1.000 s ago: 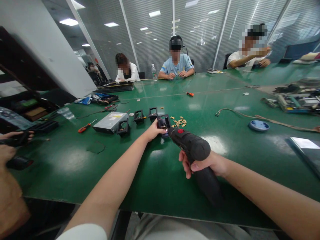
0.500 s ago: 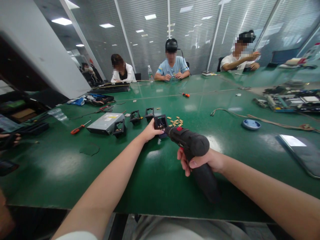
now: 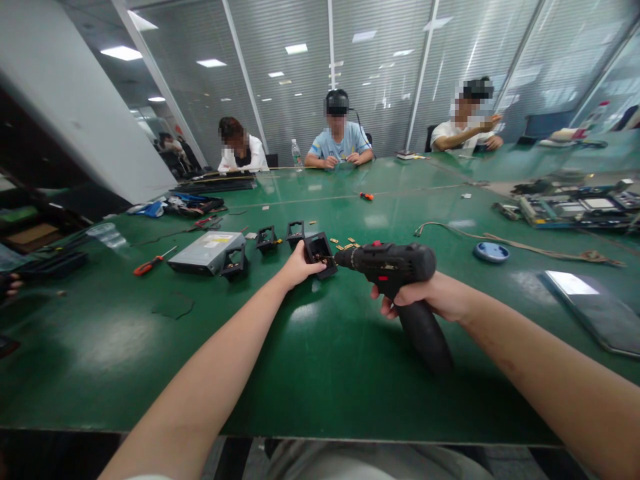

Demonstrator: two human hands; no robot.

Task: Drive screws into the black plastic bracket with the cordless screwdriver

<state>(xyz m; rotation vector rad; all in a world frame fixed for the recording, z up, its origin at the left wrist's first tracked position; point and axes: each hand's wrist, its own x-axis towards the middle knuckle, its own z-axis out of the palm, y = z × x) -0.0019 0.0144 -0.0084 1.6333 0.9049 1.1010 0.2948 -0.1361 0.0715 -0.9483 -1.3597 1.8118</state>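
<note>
My left hand (image 3: 299, 265) grips a small black plastic frame (image 3: 320, 253), held tilted on the green table (image 3: 320, 373). My right hand (image 3: 431, 299) is closed round the handle of a black cordless screwdriver (image 3: 397, 280). The tool lies almost level, and its tip points left into the frame's opening. Small brass-coloured pieces (image 3: 350, 241) lie scattered just behind the frame.
Three more black frames (image 3: 267, 239) and a silver drive box (image 3: 205, 252) sit to the left, with a red-handled screwdriver (image 3: 150, 264) beyond. A blue round lid (image 3: 491, 251), a cable and circuit boards (image 3: 575, 207) lie right. Three people sit at the far edge.
The screwdriver has swung from a steep downward angle to nearly level, its tip staying at the frame. My left hand has tilted the frame. The camera has dipped a little.
</note>
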